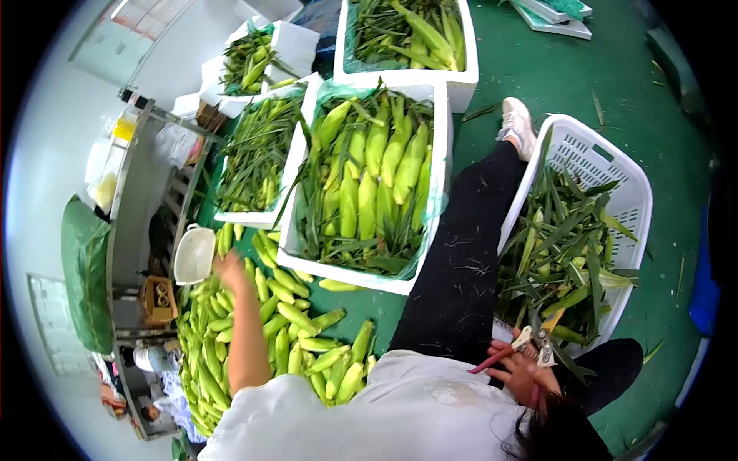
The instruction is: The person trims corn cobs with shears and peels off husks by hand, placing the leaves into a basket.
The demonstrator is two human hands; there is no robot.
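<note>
My right hand (524,375) is wrapped round a pair of pruning shears (544,351) with red handles, beside my thigh at the near edge of a white slatted basket (644,201). Their blades point up toward the green husks and leaves (565,230) in that basket. My left arm stretches out over a large heap of green corn cobs (207,361) on the floor. At its end, my left hand (229,269) is smeared by motion, close to a small white plastic tub (194,255); its fingers cannot be made out.
In front of me stands a white foam box (440,184) of husked-trimmed corn. Other foam boxes (470,46) with corn and leaves stand behind and left. A metal rack (123,200) lines the left wall. My outstretched leg (461,223) lies between box and basket.
</note>
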